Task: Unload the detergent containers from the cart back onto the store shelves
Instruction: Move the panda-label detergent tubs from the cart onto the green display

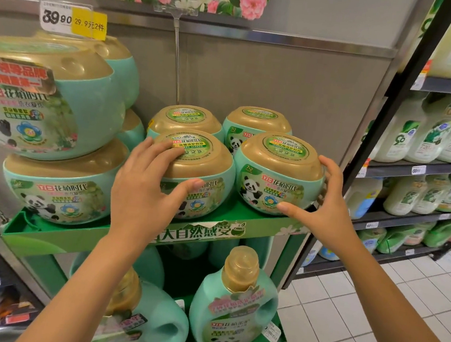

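The one wide-angle view sits at the person's head and faces forward and a little downward, close to the top tier of a green cardboard display stand [72,238]. Both forearms enter from the bottom edge; at mid-frame the left hand [145,182] grips the front left tub [202,165], round mint-green plastic with a gold lid, and the right hand [329,206] the matching front right tub [277,165]. Dark metal shelving [392,164] leans inward along the right edge.

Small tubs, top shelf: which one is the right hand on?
The front-right tub; the right hand cups its side. The left hand holds the front-left tub; the back two are untouched.
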Tool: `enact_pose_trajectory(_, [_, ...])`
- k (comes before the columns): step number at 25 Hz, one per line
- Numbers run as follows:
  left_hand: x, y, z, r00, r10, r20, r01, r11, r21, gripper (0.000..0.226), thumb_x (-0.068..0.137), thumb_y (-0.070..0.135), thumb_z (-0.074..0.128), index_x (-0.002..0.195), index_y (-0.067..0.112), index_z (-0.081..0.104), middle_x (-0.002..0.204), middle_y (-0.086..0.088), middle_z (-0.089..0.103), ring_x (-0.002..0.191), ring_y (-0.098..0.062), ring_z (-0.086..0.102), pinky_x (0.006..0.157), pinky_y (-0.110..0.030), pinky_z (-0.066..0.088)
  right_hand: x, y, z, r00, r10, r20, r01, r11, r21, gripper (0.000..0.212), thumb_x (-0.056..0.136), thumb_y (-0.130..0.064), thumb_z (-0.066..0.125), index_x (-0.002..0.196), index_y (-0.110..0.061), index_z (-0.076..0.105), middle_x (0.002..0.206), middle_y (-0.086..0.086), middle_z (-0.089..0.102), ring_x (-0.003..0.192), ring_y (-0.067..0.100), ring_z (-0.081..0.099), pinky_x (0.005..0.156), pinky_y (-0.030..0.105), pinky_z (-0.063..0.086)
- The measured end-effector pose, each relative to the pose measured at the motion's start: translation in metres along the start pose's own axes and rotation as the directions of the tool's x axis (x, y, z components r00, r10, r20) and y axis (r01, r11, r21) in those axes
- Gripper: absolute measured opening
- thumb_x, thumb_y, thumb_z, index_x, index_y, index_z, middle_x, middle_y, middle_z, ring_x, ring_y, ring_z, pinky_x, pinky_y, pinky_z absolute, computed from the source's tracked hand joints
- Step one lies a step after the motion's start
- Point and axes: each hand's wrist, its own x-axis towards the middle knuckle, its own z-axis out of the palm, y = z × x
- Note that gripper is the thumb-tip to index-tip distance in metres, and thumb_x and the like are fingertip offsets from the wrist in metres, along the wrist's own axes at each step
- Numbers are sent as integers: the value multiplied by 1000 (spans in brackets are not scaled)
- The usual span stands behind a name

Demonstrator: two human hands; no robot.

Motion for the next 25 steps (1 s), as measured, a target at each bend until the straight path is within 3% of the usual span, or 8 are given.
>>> enact_pose_trajectory(5, [1, -1, 0, 1000, 4, 26, -3, 1000, -19, 62, 78, 57, 63, 125, 16, 61, 136, 0, 56, 137, -24, 40, 108, -40, 33, 6, 7, -7, 998, 18, 53, -19, 1000, 16, 109, 54, -58, 86, 142, -46, 22, 133, -26, 49, 119, -1, 54, 100, 38, 49])
enact_pose_trajectory(11, [0, 1, -2, 998, -2, 59, 6, 998, -58, 61, 79, 54, 63, 127, 17, 58, 138, -2, 52, 139, -25, 35, 110, -43, 30, 0, 5, -8, 995, 59, 85, -59, 998, 2, 110, 55, -56, 85, 142, -55, 17, 146, -22, 40, 131, 2, 44, 107, 38, 40])
enact_pose_trajectory(14, [-4, 2, -7, 997, -2, 77, 10, 994, -112, 53, 83, 41, 66, 128, 15, 56, 143, -5, 46, 141, -25, 31, 114, -47, 29, -14, -2, -9, 996, 72, -53, -71, 997, 20, 98, 64, -46, 81, 141, -54, 22, 151, -11, 37, 136, 3, 37, 105, 33, 37])
enact_pose_trajectory(17, [-24, 7, -15, 999, -2, -39, -5, 983, -185, 37, 87, 25, 66, 122, 12, 61, 135, -3, 48, 131, -17, 41, 111, -29, 32, -41, -9, 3, 925, 53, -376, -3, 991, 132, 51, 85, -24, 73, 130, -28, 49, 124, -7, 58, 113, 3, 56, 93, 34, 52])
enact_pose_trajectory(19, [-44, 9, -21, 992, -63, -105, 34, 965, -261, 31, 88, 17, 62, 118, 11, 62, 125, 0, 52, 119, -12, 49, 100, -19, 40, -61, -17, 14, 886, 90, -454, 29, 968, 249, 25, 89, -13, 64, 113, -20, 59, 102, -6, 66, 93, 8, 63, 85, 35, 55])
enact_pose_trajectory(22, [-84, 10, -31, 976, -190, -102, 150, 938, -312, 23, 88, 13, 59, 110, 15, 64, 108, 3, 56, 100, -4, 54, 83, -21, 46, -92, -22, 33, 918, 176, -356, -20, 915, 403, 18, 93, -4, 57, 98, -21, 63, 80, -6, 72, 70, 7, 64, 68, 20, 54])
enact_pose_trajectory(25, [-136, 11, -41, 917, -392, 70, 384, 827, -410, 22, 91, 6, 61, 102, 24, 65, 99, 8, 67, 92, -3, 62, 80, -17, 49, -126, -20, 55, 968, 207, -143, -124, 888, 443, 18, 94, 2, 52, 96, -12, 63, 74, -2, 71, 61, 7, 59, 60, 16, 51])
